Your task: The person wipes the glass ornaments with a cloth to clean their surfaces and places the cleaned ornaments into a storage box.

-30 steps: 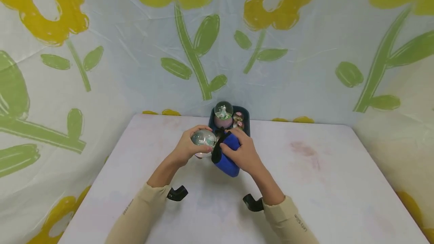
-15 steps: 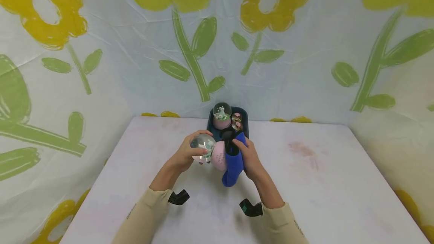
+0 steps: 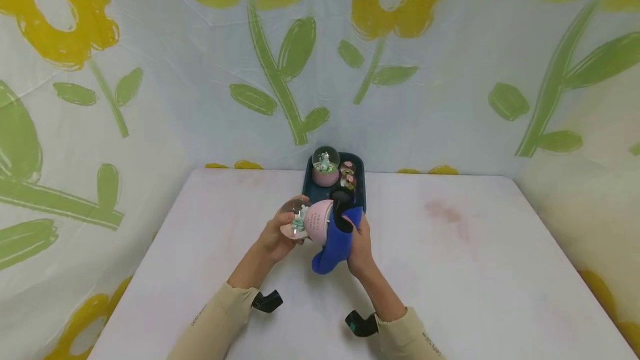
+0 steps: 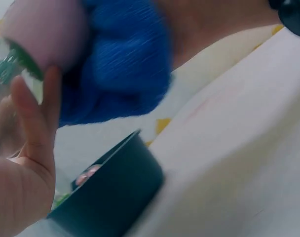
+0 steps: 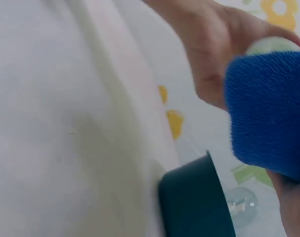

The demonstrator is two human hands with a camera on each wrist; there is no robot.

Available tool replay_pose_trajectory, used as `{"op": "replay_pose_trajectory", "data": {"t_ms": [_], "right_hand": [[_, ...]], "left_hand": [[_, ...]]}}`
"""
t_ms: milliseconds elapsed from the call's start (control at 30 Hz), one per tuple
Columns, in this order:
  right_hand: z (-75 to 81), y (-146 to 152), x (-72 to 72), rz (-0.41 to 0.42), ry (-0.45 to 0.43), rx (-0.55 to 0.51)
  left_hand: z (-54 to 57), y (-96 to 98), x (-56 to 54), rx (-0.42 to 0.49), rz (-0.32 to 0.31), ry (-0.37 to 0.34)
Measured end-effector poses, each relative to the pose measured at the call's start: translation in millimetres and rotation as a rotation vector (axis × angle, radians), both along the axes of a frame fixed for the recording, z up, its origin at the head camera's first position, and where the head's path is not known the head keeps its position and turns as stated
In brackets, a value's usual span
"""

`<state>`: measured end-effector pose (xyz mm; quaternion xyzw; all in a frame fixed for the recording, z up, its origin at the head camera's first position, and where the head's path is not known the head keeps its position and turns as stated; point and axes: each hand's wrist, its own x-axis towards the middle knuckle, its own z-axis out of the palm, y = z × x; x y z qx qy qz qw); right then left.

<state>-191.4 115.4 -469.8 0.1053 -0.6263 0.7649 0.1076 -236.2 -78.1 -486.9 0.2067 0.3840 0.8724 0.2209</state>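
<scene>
My left hand [image 3: 275, 238] grips the clear dome of a snow globe [image 3: 317, 221], which lies on its side in the air with its pink, lettered base toward the right. My right hand [image 3: 360, 246] holds a blue cloth [image 3: 336, 249] with black parts against the underside of that base. In the left wrist view, the pink base [image 4: 49, 32] meets the bunched blue cloth [image 4: 123, 59]. The right wrist view shows the fuzzy cloth [image 5: 271, 108] covering most of the globe. Some right-hand fingers are hidden behind the cloth.
Just beyond the hands, a dark teal tray [image 3: 308, 189] stands near the table's back edge. It holds another snow globe [image 3: 325, 166] with a pink base and small glass ornaments [image 3: 348, 174]. A flowered sheet [image 3: 200, 115] hangs behind the white table [image 3: 450, 249].
The snow globe has tipped further sideways, showing more of its pink base. The cloth has shifted from beside the dome onto the base's underside, and my right hand has come lower.
</scene>
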Motion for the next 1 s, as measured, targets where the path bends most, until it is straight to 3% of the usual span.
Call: {"op": "replay_pose_trajectory", "data": {"t_ms": [167, 233, 400, 533, 667, 833, 900, 1000], "right_hand": [[-16.1, -7.1, 12.1, -0.126, 0.164, 0.133], [-17.4, -9.6, 13.2, -0.148, 0.220, 0.149], [-12.2, -13.5, 10.1, -0.180, 0.339, 0.175], [-15.0, -12.8, 8.0, -0.216, 0.396, 0.207], [-17.4, -14.6, 10.0, -0.229, 0.414, 0.177], [-14.1, -21.6, 14.3, -0.264, 0.410, 0.113], [-13.8, -25.5, 17.0, -0.294, 0.378, 0.097], [-8.9, -25.6, 14.1, -0.298, 0.232, 0.032]], "left_hand": [[-8.2, 6.6, 16.9, 0.086, 0.040, -0.200], [-7.0, 8.7, 20.6, 0.098, 0.067, -0.237], [4.0, 12.2, 24.3, 0.090, 0.135, -0.300], [12.1, 15.7, 30.3, 0.100, 0.164, -0.403], [9.5, 17.2, 33.3, 0.109, 0.184, -0.480], [9.8, 18.8, 34.2, 0.082, 0.248, -0.493], [15.9, 17.7, 37.5, 0.046, 0.295, -0.477], [18.3, 14.9, 34.7, 0.031, 0.350, -0.441]]}}
